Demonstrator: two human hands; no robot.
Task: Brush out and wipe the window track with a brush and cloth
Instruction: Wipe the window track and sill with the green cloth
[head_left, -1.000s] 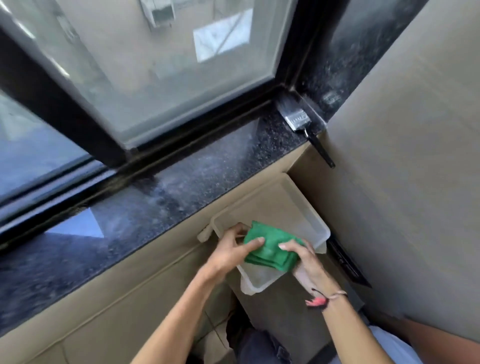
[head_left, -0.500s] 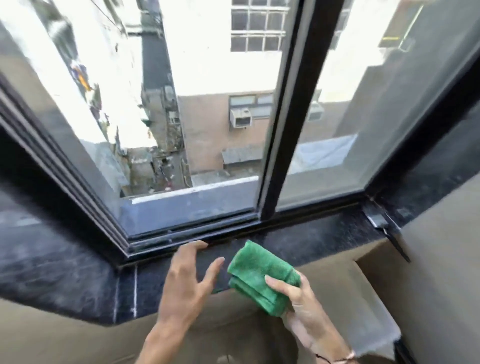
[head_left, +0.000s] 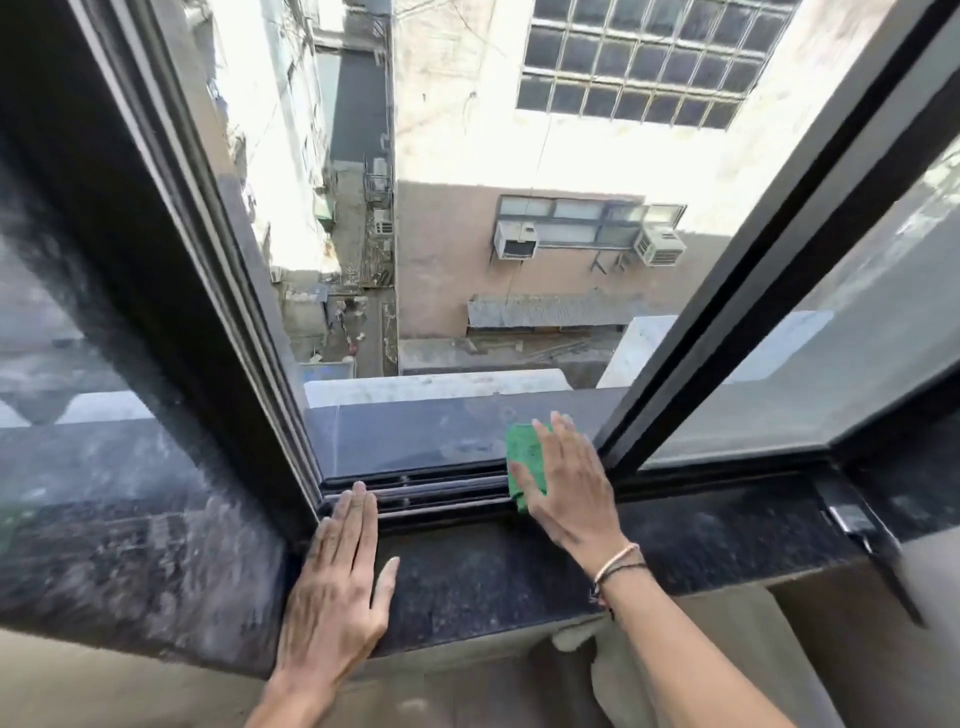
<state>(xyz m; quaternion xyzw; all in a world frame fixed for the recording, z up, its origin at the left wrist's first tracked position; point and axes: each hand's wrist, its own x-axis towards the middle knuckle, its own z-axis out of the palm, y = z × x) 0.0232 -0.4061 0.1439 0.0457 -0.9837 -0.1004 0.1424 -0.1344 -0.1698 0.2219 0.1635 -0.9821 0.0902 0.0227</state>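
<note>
**Bare forearms, two bands on one wrist**

Both arms enter from the lower edge of the frame, and both are bare to the edge with no sleeve in view. The left hand (head_left: 332, 597), at lower centre, wears no ring, watch or band. The right hand (head_left: 566, 488), right of centre, has bare fingers too. Its wrist carries two thin bands side by side: a pale cord bracelet (head_left: 615, 560) and, just below it, a dark thread bracelet (head_left: 621, 571) with a small knot or tassel hanging at the lower left.

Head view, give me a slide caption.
Right hand presses green cloth onto window track; left hand flat on sill.
</note>
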